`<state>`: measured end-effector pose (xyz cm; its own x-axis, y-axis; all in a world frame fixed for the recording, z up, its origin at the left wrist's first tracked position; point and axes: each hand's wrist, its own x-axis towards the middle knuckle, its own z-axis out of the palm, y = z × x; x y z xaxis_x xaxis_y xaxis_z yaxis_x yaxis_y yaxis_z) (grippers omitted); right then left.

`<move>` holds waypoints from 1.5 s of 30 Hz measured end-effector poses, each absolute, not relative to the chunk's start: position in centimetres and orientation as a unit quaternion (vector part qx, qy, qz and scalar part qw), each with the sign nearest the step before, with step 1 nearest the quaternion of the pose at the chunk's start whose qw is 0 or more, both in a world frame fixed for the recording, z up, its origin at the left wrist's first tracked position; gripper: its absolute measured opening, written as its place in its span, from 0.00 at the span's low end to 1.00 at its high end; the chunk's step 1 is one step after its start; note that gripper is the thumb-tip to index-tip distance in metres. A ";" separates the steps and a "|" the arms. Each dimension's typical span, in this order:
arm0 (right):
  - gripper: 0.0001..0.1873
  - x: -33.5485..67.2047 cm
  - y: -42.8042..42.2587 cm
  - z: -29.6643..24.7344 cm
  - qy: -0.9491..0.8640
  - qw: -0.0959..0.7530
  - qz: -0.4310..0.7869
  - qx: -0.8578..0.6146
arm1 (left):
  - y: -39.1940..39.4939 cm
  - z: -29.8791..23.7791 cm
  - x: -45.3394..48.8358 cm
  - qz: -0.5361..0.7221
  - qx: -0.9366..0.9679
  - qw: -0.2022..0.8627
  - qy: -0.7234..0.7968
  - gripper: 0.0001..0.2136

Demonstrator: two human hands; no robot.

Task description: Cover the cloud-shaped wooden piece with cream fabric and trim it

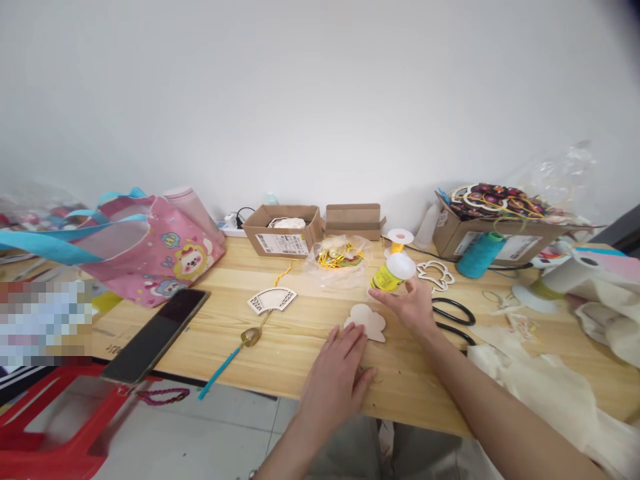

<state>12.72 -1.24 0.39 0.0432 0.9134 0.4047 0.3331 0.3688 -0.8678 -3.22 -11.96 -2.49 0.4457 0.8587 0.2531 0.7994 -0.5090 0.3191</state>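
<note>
With fingers stretched out flat, my left hand point(336, 370) rests on the table, its fingertips on the lower left edge of a pale cloud-shaped cutout point(367, 322). My right hand point(411, 305) is closed around the lower part of a small white tub with a yellow label point(390, 275), which leans to the right just behind the cutout. Black-handled scissors point(454, 311) lie beside my right wrist, their blades hidden. Left of my hands lies a fan-shaped wooden pendant point(273, 300) with a yellow loop, a gold-coloured bead piece and a blue tassel point(219, 373) hanging over the table edge.
Behind are a clear bag of yellow cords point(340, 259), a cardboard box point(284, 233) and a spool point(399, 239). A phone point(157, 333) and pink bag point(170, 253) lie left. Teal thread point(481, 255), a filled box point(510, 230) and cream cloth point(545, 387) occupy the right.
</note>
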 end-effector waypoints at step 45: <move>0.19 12.4 -1.3 0.6 -0.635 0.504 0.259 -0.525 | -12.0 -2.0 -3.0 0.161 0.846 0.047 0.506 0.26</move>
<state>12.36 -1.30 0.61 0.0585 0.9281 0.3676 0.4061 0.3143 -0.8581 -3.04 -11.99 -2.02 0.4355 0.8716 0.2251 0.8410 -0.4831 0.2437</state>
